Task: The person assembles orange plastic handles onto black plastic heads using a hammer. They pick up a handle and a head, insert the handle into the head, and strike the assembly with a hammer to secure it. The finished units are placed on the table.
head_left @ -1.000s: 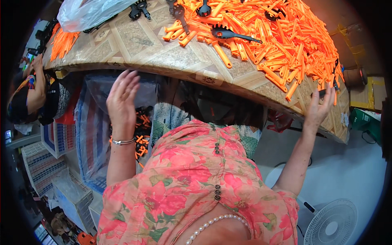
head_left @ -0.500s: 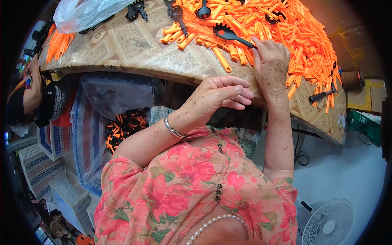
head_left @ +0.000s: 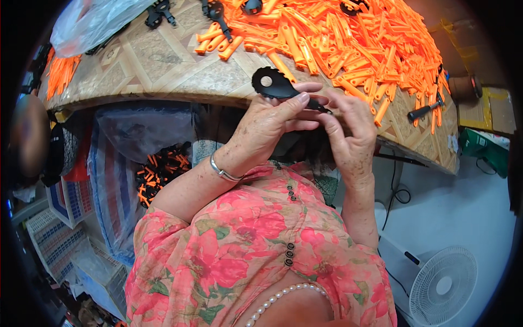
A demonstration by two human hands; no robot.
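A black pasta server head (head_left: 279,87), toothed along its rim and with a round hole, is held just off the table's near edge. My left hand (head_left: 267,117) grips its neck between thumb and fingers, the bowl pointing left. My right hand (head_left: 351,122) has its thumb and fingertips around the end of the thin shank; part of that contact is hidden. Beyond both hands, orange handles (head_left: 359,49) lie in a large heap on the patterned table (head_left: 180,71). Another black utensil head (head_left: 219,16) rests on the table left of the heap.
A clear plastic bag (head_left: 92,27) and a small bunch of orange handles (head_left: 62,73) are at the left. Below the table edge, a striped sack (head_left: 111,180) stands by black-and-orange pieces (head_left: 160,171). A white fan (head_left: 444,283) stands lower right, a green bag (head_left: 482,152) at right.
My right hand has brought the black pasta server head from the heap's edge toward me. My left hand, empty before, has closed on its neck. A person's arm at far left has moved.
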